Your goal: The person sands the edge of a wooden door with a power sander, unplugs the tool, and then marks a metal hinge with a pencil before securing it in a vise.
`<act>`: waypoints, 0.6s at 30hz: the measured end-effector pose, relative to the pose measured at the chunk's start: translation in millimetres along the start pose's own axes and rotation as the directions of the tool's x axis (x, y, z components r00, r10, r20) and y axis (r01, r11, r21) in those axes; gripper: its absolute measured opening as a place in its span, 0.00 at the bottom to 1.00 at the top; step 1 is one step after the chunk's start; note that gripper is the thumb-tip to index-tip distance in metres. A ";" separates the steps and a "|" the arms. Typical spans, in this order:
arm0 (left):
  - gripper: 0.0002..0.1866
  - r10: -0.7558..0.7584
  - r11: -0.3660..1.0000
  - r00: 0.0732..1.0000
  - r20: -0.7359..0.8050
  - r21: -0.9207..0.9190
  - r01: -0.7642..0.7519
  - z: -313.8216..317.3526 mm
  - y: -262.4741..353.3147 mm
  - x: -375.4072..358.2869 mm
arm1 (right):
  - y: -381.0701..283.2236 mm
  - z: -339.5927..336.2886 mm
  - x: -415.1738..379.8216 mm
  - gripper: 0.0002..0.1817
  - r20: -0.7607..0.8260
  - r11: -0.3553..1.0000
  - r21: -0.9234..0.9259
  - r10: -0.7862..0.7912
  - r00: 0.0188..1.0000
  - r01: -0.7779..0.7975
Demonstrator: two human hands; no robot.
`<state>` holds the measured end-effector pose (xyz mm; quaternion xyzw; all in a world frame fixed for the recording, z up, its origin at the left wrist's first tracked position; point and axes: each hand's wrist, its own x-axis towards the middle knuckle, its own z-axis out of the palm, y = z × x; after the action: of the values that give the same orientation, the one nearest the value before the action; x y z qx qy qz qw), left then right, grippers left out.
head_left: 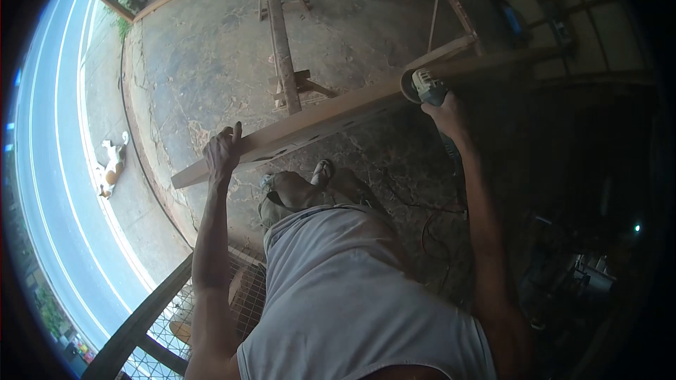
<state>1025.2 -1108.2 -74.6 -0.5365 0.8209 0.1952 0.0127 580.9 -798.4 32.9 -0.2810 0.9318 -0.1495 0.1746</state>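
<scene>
A long wooden beam (pixel 324 114) runs across the view in front of my body, from the lower left up to the right. My left hand (pixel 223 150) grips the beam near its left end, fingers over the top edge. On the right, my right hand (pixel 445 110) is wrapped round a power tool, which looks like an angle grinder (pixel 427 86). The grinder's round disc is at the beam's upper face; whether it touches the wood I cannot tell. Dark slots or holes show along the beam's near side.
Wooden trestles (pixel 283 49) stand on the cracked concrete floor (pixel 204 63) beyond the beam. A cable (pixel 422 207) lies on the floor near my feet. A wire-mesh frame (pixel 165 317) is at lower left. A dog (pixel 111 167) lies beside the road (pixel 53 169).
</scene>
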 end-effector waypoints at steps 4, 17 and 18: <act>0.32 0.002 0.999 1.000 0.003 -0.042 -0.002 -0.8 -4.6 -2.1 | -73.6 50.2 -42.6 0.38 0.164 0.994 -0.026 -0.099 0.981 0.104; 0.31 0.101 0.994 0.813 -0.574 0.090 -0.060 -7.2 -78.1 -42.3 | -115.0 81.9 -68.5 0.40 0.058 0.982 -0.084 -0.162 0.985 0.166; 0.32 -0.017 0.996 0.769 -0.640 0.052 0.066 -14.5 -100.1 -55.2 | -114.7 75.5 -68.8 0.38 0.062 0.991 -0.077 -0.103 0.993 0.107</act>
<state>1139.9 -1099.5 -79.2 -0.5881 0.7708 -0.0282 -0.2434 719.6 -863.8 25.2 -0.3406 0.9156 -0.1126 0.1817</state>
